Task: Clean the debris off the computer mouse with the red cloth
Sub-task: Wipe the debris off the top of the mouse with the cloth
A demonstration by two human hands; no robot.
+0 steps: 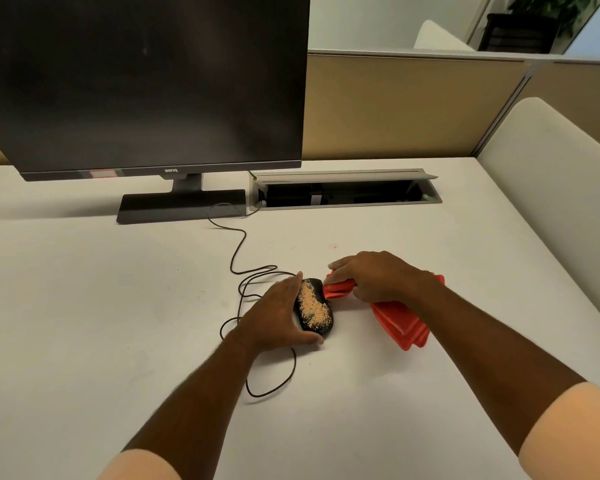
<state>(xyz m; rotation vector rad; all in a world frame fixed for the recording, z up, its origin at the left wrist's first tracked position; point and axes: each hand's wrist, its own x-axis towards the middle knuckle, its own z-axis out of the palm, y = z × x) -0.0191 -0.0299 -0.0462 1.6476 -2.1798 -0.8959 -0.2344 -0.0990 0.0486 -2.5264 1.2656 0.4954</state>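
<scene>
Holding computer mouse (314, 306) steady with my left hand (278, 310): fingers (293, 282) lie along its left side, thumb hooks round near end. Mouse sits on white surface (118, 306), top covered in tan crumbs (311, 303). My right hand (371, 277) is just beside it, fingers curled, gripping bunched red cloth (399, 317); rest of cloth trails on surface. I think mouse is light, hard, smooth, so it may slide if pushed: hold by sides. Cloth soft, floppy: grip in wad. Cord (238, 244) loose, may tug.
</scene>
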